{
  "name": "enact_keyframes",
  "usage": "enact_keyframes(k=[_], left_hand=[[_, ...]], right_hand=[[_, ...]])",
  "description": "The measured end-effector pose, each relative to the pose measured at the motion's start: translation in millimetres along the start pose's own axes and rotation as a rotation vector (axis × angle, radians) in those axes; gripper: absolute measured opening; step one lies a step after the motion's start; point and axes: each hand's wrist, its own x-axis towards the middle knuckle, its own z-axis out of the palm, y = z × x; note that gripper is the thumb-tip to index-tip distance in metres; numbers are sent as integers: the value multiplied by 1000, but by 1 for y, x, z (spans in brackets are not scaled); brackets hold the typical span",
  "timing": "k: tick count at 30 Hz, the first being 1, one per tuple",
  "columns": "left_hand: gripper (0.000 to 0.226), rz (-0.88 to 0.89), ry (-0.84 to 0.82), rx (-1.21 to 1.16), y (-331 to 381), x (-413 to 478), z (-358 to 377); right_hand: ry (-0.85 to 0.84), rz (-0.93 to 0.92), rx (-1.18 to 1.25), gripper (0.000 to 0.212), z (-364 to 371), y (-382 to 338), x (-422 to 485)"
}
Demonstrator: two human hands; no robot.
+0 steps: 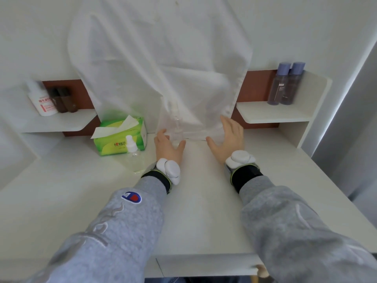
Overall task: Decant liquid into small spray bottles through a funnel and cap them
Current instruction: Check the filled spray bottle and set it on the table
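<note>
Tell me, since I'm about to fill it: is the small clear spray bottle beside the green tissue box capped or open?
Capped. The small clear spray bottle stands upright with its white spray top on, before the green tissue box.

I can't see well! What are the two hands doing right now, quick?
Left hand: open, fingers curled around a clear spray bottle, grip not closed.
Right hand: open, fingers spread, holding nothing.
</note>
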Motion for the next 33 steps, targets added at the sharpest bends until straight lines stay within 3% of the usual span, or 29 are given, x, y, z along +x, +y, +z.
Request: enact_keyframes(k=[9,13,17,23,29,33], left_hand=[[66,19,-146,-38,6,-62,-40],[46,106,-220,-46,-2,-91,-77],[21,188,-259,113,-18,-102,-128],[11,110,-150,206,-39,-90,-174],[11,127,-177,232,-41,-92,-171],[16,141,-178,317,-46,-89,-172]], right_hand=[[-22,-78,-165,49,-11,-21,-9],[-48,-193,-149,45,-16,-44,-31],[-189,-259,19,39,-13,-80,-60],[-416,-250,155,61,14,-136,-82],[-424,-114,307,85,35,-163,-82],[-546,48,389,85,49,-174,-75]])
